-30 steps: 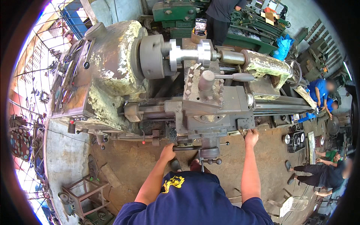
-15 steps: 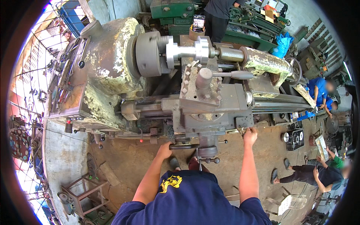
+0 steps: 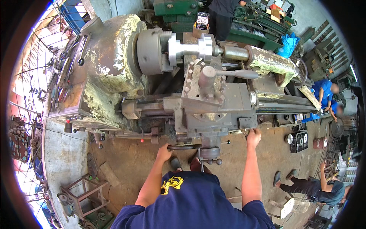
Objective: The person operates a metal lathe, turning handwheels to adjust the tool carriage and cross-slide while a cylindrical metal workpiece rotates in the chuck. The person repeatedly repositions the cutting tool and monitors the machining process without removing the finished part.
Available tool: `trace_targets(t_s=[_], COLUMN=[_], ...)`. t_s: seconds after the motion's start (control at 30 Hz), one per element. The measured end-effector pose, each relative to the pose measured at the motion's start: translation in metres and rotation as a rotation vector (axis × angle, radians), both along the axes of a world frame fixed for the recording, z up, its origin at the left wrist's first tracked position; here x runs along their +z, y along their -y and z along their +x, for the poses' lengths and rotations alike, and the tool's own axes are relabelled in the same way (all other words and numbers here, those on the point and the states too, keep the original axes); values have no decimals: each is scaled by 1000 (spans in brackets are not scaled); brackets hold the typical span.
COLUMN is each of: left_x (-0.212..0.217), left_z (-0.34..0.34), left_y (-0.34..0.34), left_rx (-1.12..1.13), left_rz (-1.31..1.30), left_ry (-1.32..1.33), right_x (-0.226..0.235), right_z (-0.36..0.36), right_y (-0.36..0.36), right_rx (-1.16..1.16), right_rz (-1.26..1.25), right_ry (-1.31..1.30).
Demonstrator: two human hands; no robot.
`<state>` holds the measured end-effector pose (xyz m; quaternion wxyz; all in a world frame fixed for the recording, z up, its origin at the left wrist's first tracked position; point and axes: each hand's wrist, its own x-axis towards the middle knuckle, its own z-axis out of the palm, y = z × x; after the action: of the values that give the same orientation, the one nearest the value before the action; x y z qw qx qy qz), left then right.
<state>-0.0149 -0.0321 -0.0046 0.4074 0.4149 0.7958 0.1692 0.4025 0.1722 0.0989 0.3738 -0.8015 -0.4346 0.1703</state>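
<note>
A large metal lathe [image 3: 267, 102] spans the view in front of me. My left hand [image 3: 164, 152] is closed on the left end of a dark handwheel [image 3: 185, 147] below the carriage. My right hand [image 3: 253, 137] is a fist at the carriage's lower right corner; its fingers hide whatever they grip. Above, a shiny stepped metal workpiece [image 3: 190, 49] sits between the grey chuck [image 3: 149, 52] and the tailstock [image 3: 268, 63]. A square tool post [image 3: 200, 101] with several bolts and a long clamping lever [image 3: 240, 74] stands on the carriage between my hands and the workpiece.
Loose tools [image 3: 68, 66] lie on the headstock. A phone [image 3: 202, 19] stands behind the workpiece. A person in dark clothes [image 3: 221, 17] is at the back, others at right. A metal frame [image 3: 84, 196] stands lower left; a white chair [image 3: 293, 207] stands lower right.
My left hand has shifted slightly left with the handwheel grip; the right stays about where it was. At the right, a person has moved, and the green sleeve no longer shows.
</note>
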Motion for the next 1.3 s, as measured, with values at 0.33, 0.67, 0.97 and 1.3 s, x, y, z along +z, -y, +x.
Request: trace_targets(t_s=[0.33, 0.67, 0.97, 1.3], left_x=[19, 36, 50, 56], left_z=[-3, 54, 70, 56], left_y=[-1, 12, 8, -18], left_rx=[-115, -219, -259, -243], left_rz=[98, 140, 187, 210], left_ry=[-17, -215, -227, -135], right_x=[-12, -9, -11, -18], right_z=[8, 7, 7, 13], right_y=[-5, -4, -4, -5], right_rx=[-8, 4, 13, 8], right_rz=[-34, -58, -18, -7], right_ry=[-51, -47, -59, -146])
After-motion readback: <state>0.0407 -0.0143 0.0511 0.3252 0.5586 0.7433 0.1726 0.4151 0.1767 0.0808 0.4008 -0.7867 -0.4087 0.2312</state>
